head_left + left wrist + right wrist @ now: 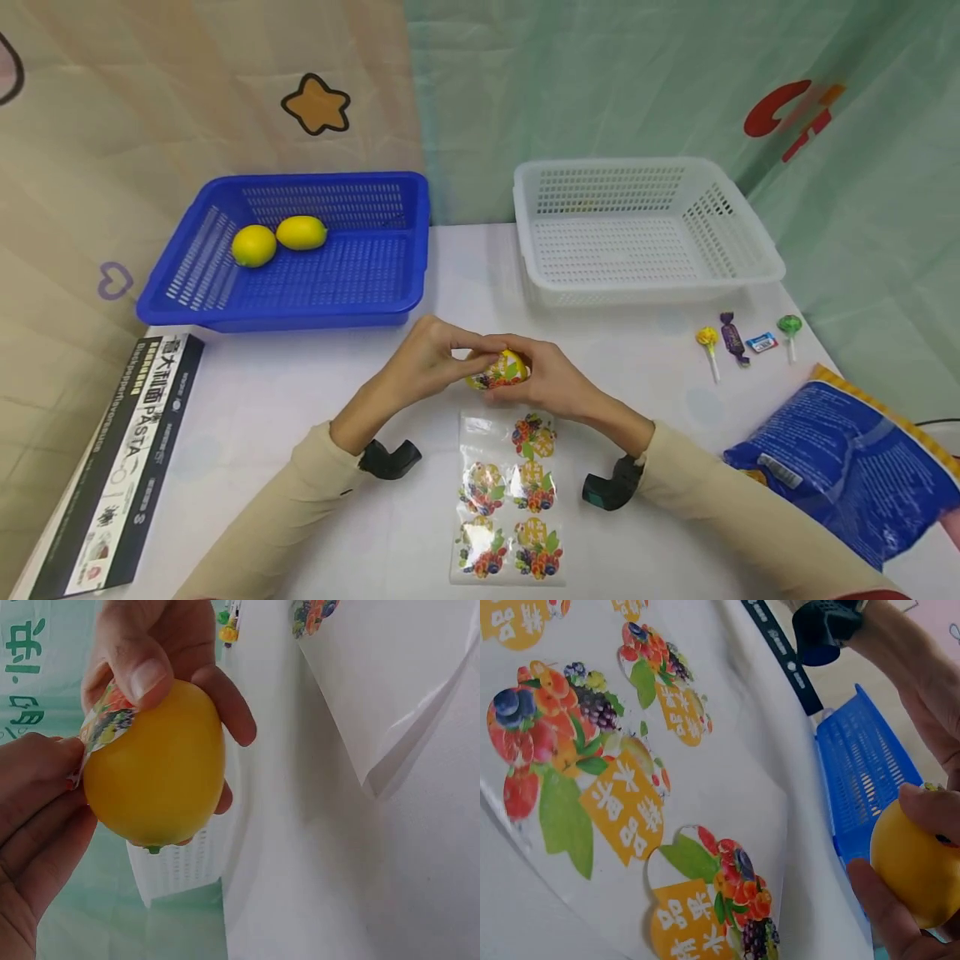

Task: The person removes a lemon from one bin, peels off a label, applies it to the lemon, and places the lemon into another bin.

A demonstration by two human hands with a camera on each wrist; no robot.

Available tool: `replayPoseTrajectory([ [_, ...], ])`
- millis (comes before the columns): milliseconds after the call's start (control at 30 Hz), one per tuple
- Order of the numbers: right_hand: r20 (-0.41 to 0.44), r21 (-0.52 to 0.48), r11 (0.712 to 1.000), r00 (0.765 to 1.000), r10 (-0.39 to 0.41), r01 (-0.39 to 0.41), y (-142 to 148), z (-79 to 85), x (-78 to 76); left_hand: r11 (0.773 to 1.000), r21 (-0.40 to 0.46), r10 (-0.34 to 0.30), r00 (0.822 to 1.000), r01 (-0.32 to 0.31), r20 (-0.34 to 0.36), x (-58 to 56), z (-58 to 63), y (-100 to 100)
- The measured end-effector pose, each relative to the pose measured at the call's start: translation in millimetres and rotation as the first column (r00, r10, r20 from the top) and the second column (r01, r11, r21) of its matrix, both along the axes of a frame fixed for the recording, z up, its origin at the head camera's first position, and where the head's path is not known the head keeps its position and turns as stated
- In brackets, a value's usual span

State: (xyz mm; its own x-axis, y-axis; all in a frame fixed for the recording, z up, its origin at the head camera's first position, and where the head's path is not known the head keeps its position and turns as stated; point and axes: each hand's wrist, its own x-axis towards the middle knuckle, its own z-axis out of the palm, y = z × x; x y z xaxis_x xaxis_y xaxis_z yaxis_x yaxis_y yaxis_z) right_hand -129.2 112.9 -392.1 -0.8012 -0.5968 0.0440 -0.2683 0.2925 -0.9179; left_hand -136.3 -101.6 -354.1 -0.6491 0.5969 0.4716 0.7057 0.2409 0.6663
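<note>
One lemon (165,772): right-hand grip (553,379) is curling round it, presumably for steadiness; left-hand grip (426,360) is pinching a fruit-print sticker (110,729) edge, likely aligning it.

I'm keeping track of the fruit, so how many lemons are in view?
3. One lemon lies in the blue basket, a second lemon beside it there, and a third lemon is held in the right hand. Others could be hidden.

Left basket (300,318), right basket (652,293), both at the back!
Two lemons (302,233) in the left; sweets (732,339) before the right; sticker sheet (507,500) front-centre, pasta box (123,467) left, packet (847,467) right.
</note>
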Motion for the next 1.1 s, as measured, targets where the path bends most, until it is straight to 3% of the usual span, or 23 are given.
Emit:
replayPoseTrajectory([
  [133,0.004,-0.029,0.999,1.0,-0.029,0.029,2,6.6,3.1,1.0,0.016,-0.014,0.997,0.015,-0.079,0.5,-0.2,4],
  [433,0.001,-0.031,0.998,0.999,-0.052,0.052,4,12.0,-0.8,0.996,-0.085,-0.008,0.992,-0.002,-0.126,2.7,5.1,4],
  [567,0.04,-0.036,0.998,0.998,-0.042,0.044,6,20.0,-4.7,0.99,-0.139,-0.027,0.991,0.009,-0.129,2.8,8.6,4],
  [833,0.121,-0.009,1.0,0.993,0.009,-0.008,12,35.8,-9.1,0.995,-0.064,-0.081,0.99,0.073,-0.118,0.8,8.1,2],
  [1100,0.1,0.004,1.0,0.995,0.0,0.0,13,46.9,-11.7,0.999,0.0,-0.043,0.992,0.044,-0.115,0.1,7.4,7],
])
